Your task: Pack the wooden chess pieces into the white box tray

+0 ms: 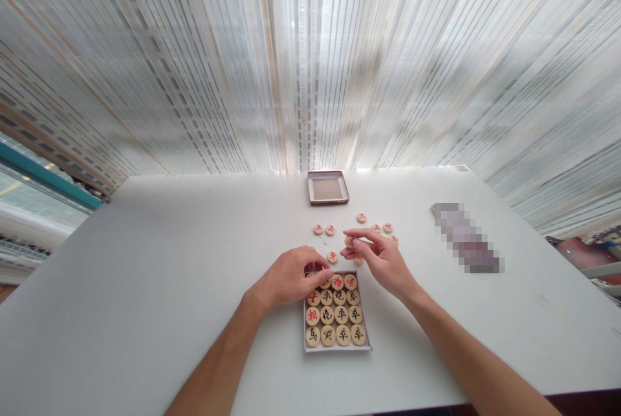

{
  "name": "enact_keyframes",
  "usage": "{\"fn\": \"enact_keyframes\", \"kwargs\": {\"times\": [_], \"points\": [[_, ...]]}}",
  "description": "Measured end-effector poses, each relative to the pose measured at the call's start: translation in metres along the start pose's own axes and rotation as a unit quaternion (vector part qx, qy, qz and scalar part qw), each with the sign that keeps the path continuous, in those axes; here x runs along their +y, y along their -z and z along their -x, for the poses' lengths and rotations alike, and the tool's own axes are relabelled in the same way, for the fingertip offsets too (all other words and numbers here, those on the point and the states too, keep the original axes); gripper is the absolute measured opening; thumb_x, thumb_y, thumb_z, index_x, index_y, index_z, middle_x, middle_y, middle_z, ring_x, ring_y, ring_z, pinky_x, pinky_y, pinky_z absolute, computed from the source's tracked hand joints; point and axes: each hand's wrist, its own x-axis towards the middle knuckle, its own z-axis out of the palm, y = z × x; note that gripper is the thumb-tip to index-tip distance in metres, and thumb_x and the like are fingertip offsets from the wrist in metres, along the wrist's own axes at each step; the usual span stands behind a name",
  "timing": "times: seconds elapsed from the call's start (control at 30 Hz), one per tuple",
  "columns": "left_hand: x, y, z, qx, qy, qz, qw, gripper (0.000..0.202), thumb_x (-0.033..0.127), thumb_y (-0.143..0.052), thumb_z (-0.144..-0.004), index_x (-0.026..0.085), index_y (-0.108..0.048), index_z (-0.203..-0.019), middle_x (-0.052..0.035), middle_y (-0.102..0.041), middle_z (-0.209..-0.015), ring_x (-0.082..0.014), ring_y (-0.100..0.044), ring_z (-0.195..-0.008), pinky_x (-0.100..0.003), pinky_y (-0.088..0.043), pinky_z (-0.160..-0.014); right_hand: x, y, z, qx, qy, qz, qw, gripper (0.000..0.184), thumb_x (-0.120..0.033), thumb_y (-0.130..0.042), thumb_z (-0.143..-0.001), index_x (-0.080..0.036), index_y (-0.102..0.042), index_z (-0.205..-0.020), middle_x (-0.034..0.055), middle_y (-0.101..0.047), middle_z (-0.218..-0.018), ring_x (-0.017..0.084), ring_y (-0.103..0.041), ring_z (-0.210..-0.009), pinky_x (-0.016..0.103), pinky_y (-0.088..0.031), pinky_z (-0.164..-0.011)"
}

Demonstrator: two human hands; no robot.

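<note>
A shallow box (337,350) is in front of me, filled with rows of round Chinese chess pieces (341,316) marked in black and red. My left hand (294,277) rests over its far left corner, thumb and index finger close together above the far row. The fingers cover part of that row, and I cannot make out what is between them. Just beyond the box, my right hand (381,261) pinches a single Chinese chess piece (349,242) between thumb and fingers. A loose piece with a red character (332,257) lies between the two hands.
More red-marked pieces (361,217) are scattered on the white table (184,273), some partly behind my right hand. An upturned box lid (328,189) stands farther back. A blurred-out flat object (468,238) lies to the right. Pale striped curtains (301,66) hang behind the table.
</note>
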Motion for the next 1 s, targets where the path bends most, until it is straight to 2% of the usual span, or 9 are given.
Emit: {"fn": "enact_keyframes", "kwargs": {"times": [0.13,0.37,0.57,0.77,0.83,1.0], "points": [[0.001,0.001,0.000,-0.004,0.000,-0.003,1.000,0.022,0.040,-0.060,-0.093,0.023,-0.074,-0.093,-0.0026,-0.072,-0.090,-0.0171,-0.062,-0.082,-0.027,-0.047,-0.075,-0.001,0.000,0.001,-0.006,-0.008,0.004,1.000,0.034,-0.047,-0.065,-0.091,-0.023,-0.068,-0.115,0.0046,-0.072,-0.095,0.022,-0.076,-0.088,0.037,-0.061,-0.081],[0.001,0.001,0.000,0.000,-0.002,-0.001,1.000,0.020,0.039,-0.061,-0.092,0.024,-0.074,-0.095,-0.0019,-0.072,-0.092,-0.0171,-0.063,-0.084,-0.027,-0.048,-0.077,-0.002,0.001,0.001,0.001,0.016,0.042,0.999,0.027,-0.041,-0.062,-0.093,-0.024,-0.068,-0.113,0.0052,-0.070,-0.100,0.018,-0.071,-0.082,0.032,-0.059,-0.073],[0.001,0.001,0.001,-0.001,0.000,0.001,1.000,0.022,0.041,-0.061,-0.092,0.023,-0.074,-0.095,-0.0031,-0.072,-0.093,-0.0181,-0.064,-0.085,-0.028,-0.049,-0.077,-0.003,-0.001,0.001,-0.007,0.045,0.037,0.998,0.021,-0.040,-0.066,-0.090,-0.023,-0.069,-0.102,0.0061,-0.070,-0.101,0.019,-0.069,-0.087,0.036,-0.060,-0.081],[-0.001,0.001,0.002,0.005,-0.004,0.004,1.000,0.020,0.040,-0.063,-0.091,0.024,-0.074,-0.096,-0.0018,-0.071,-0.091,-0.0171,-0.064,-0.084,-0.027,-0.048,-0.077,-0.004,-0.002,0.001,-0.029,0.015,-0.025,0.999,0.023,-0.040,-0.071,-0.088,-0.023,-0.062,-0.101,0.0022,-0.070,-0.091,0.020,-0.072,-0.089,0.038,-0.059,-0.087],[-0.001,0.000,0.002,0.006,-0.005,0.005,1.000,0.019,0.039,-0.063,-0.091,0.025,-0.074,-0.097,-0.0015,-0.071,-0.090,-0.0166,-0.064,-0.083,-0.026,-0.048,-0.076,-0.007,-0.002,0.003,-0.058,0.005,-0.046,0.997,0.021,-0.038,-0.071,-0.088,-0.023,-0.060,-0.099,0.0020,-0.070,-0.091,0.020,-0.072,-0.092,0.038,-0.058,-0.089],[-0.002,0.000,0.002,0.008,-0.012,0.007,1.000,0.018,0.036,-0.063,-0.090,0.024,-0.074,-0.097,-0.0016,-0.070,-0.089,-0.0167,-0.063,-0.082,-0.026,-0.048,-0.075,-0.024,-0.009,0.020,-0.207,-0.009,-0.056,0.977,0.012,-0.029,-0.065,-0.093,-0.024,-0.060,-0.102,0.0025,-0.067,-0.091,0.018,-0.071,-0.087,0.036,-0.058,-0.082]]}}
